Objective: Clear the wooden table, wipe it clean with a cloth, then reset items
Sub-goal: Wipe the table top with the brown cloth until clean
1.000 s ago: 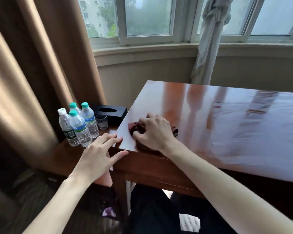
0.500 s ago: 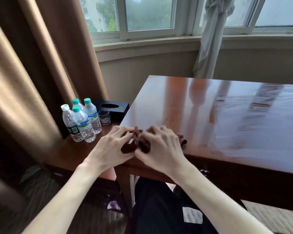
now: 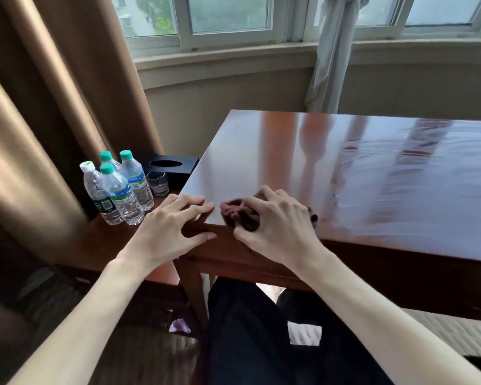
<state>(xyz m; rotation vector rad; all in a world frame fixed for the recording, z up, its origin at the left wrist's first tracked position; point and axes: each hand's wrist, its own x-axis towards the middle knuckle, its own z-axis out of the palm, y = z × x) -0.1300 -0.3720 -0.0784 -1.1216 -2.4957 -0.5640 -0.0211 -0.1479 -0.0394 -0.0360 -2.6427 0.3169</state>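
Cloth [image 3: 240, 216], dark maroon, sits bunched at the wooden table's [image 3: 345, 173] near-left corner; your right hand [image 3: 278, 226] grips it with curled fingers. Your left hand [image 3: 167, 232] rests just beside it on the table edge, fingers straight and spread, thumb under the rim.

Left hand [image 3: 168, 232] lies spread with straight fingers; right hand [image 3: 278, 227] curls in a grip

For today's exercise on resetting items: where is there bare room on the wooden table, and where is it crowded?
Bare: the wooden table from the cloth under the right hand to the far edge. Crowded: the low side table, with water bottles, a glass and a black box.
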